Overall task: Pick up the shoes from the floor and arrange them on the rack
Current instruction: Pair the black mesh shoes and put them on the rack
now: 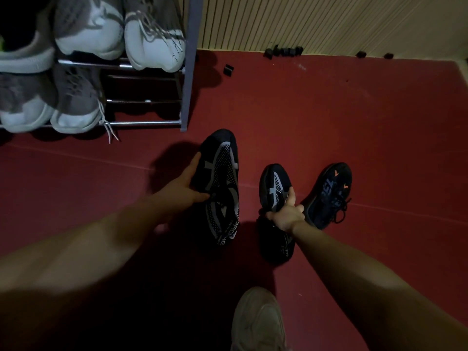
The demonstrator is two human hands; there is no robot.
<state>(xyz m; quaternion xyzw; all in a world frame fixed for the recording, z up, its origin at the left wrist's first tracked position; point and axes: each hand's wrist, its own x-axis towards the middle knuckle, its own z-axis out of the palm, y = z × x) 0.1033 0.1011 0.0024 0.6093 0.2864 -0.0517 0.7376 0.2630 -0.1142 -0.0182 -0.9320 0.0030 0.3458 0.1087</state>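
My left hand grips a black shoe with a grey dotted pattern, lifted in front of the rack, toe pointing away. To its right, my right hand holds the matching black-and-grey shoe by its middle, low over the red floor. A dark blue laced shoe with orange marks lies on the floor just right of my right hand. The metal shoe rack stands at the upper left, holding grey-and-white sneakers on two tiers. The right part of the lower tier is bare bars.
A beige shoe lies on the red floor at the bottom centre. Several small black blocks sit along the ribbed wall at the back. The red floor stretches to the right of the rack.
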